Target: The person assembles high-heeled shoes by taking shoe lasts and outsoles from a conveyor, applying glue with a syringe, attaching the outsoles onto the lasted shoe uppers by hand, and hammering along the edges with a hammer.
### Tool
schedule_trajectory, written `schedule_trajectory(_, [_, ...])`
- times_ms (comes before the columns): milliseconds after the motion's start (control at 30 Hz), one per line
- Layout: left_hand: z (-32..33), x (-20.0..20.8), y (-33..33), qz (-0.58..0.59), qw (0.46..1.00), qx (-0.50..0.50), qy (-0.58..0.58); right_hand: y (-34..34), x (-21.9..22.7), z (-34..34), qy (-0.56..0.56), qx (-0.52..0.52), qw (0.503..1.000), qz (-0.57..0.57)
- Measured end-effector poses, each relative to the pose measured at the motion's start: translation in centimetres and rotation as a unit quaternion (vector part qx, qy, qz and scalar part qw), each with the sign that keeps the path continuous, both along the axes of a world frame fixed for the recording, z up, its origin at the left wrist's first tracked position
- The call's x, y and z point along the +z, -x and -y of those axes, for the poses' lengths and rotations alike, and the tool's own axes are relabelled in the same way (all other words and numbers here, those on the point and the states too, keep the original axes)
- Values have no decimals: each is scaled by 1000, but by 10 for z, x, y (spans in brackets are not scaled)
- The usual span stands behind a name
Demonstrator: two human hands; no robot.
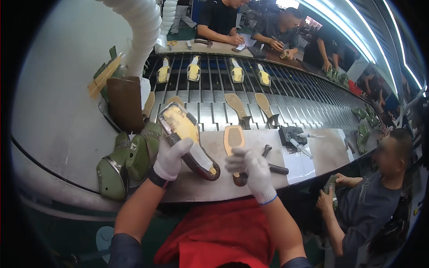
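My left hand [173, 156], in a white glove, grips a dark brown shoe [203, 161] with its underside up. Yellow filling and a pale grey strip show on that underside. A tan shoe sole [234, 134] with a dark heel lies on the bench, to the right of the shoe. Over the sole's lower part hovers my right hand [254, 167], also gloved, its fingers stretched out and nothing visible in them. Whether it touches the sole I cannot tell. Just beyond it lies a hammer [279, 169] with a dark handle, partly hidden by this hand.
Green shoe lasts [112, 172] stand at the bench's left. A dark block [291, 134] with white tubes [308, 135] sits to the right. Several shoes [193, 69] and soles [235, 103] lie on the slatted conveyor [210, 96]. Co-workers [375, 192] sit at right and opposite.
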State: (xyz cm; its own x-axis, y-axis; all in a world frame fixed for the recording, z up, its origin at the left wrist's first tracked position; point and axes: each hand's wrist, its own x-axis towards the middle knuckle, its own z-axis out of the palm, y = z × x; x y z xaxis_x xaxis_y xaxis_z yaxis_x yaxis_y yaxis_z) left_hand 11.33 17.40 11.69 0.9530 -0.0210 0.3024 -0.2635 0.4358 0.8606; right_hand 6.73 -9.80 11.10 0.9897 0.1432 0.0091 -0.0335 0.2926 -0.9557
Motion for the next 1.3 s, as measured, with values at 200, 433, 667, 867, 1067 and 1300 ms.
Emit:
schedule_trajectory(200, [8,-17,-35,-31,992,-95,71,0,-13,-2,62,-46,993,-93])
schedule_trajectory(433, [-1,-31,-36,-61,992,-95,57,1,-28,-23,195,-132,972,-22])
schedule_trajectory(667, [-4,-19,-27,-84,994,-75,17,-5,-28,-17,212,-104,969,-73])
schedule_trajectory(867, [3,-15,-24,-74,995,-49,42,15,-40,-15,413,-192,871,184])
schedule_trajectory(1067, [0,-11,-20,-44,996,-40,59,107,-30,25,266,-148,948,95])
schedule_trajectory(1300, [21,-11,3,-39,985,-164,33,158,-50,27,-37,-75,963,-257])
